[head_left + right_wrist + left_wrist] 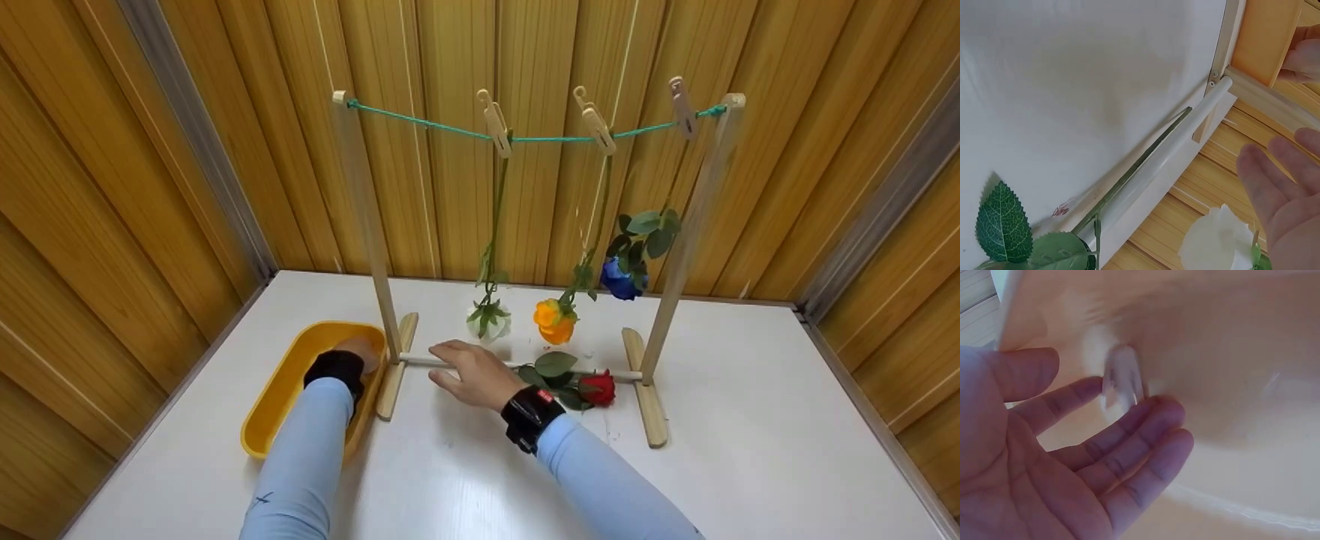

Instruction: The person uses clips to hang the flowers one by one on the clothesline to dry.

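Note:
My left hand reaches into the yellow tray, its fingers partly hidden in the head view. In the left wrist view, a clothespin lies in the tray against the fingertips, with the thumb apart from it. My right hand hovers with loosely extended fingers near the rack's lower rod, holding nothing. Beside the right wrist, a red rose lies on the table; its green stem runs along the rod. A white rose hangs head down just beyond the right hand.
A wooden rack carries a green cord. From it, clothespins hold the white rose, an orange rose and a blue rose. The white table meets wood-patterned walls behind.

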`<state>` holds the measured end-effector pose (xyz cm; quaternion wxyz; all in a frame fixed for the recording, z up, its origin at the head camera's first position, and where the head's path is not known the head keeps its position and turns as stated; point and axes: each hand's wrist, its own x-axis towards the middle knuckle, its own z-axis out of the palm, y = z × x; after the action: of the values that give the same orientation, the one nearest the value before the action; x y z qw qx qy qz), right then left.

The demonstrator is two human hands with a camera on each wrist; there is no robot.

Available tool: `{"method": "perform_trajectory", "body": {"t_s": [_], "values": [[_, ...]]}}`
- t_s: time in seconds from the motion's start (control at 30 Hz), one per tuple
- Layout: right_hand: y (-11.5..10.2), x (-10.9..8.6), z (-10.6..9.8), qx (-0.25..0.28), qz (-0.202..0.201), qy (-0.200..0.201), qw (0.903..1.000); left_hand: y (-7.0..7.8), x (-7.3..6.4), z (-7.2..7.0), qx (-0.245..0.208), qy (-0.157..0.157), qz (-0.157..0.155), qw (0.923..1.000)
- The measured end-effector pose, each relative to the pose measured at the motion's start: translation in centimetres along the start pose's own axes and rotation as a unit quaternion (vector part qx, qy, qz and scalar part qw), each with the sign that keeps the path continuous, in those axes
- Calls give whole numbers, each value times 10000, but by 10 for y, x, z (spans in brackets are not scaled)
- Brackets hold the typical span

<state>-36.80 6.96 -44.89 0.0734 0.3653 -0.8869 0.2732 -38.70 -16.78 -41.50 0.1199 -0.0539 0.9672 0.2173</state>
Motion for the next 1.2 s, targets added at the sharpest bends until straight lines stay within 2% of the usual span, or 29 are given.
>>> {"method": "perform_trajectory", "body": {"t_s": [0.1, 0.23, 0.43, 0.67, 0.8, 0.97, 1.2], "values": [[-1, 0, 1, -34, 33, -17, 10000, -1, 3, 1, 323, 16, 308, 9990], [-1, -1, 2, -62, 10, -39, 10000, -3, 4, 3, 475, 11, 256, 9985], [-1, -2, 1, -81, -25, 18, 10000, -7, 1, 4, 276, 39, 222, 9994], [3, -4, 1, -3, 56, -5, 10000, -17, 16, 4, 404, -104, 436, 9982], [5, -4, 1, -13, 37, 22, 10000, -17, 11, -2, 366, -172, 529, 9978], [8, -6, 1, 17, -27, 116, 9999, -16, 2, -8, 250, -199, 798, 9963], [12, -11, -1, 294, 125, 181, 9993, -10, -14, -13, 25, -37, 1020, 9948]]}}
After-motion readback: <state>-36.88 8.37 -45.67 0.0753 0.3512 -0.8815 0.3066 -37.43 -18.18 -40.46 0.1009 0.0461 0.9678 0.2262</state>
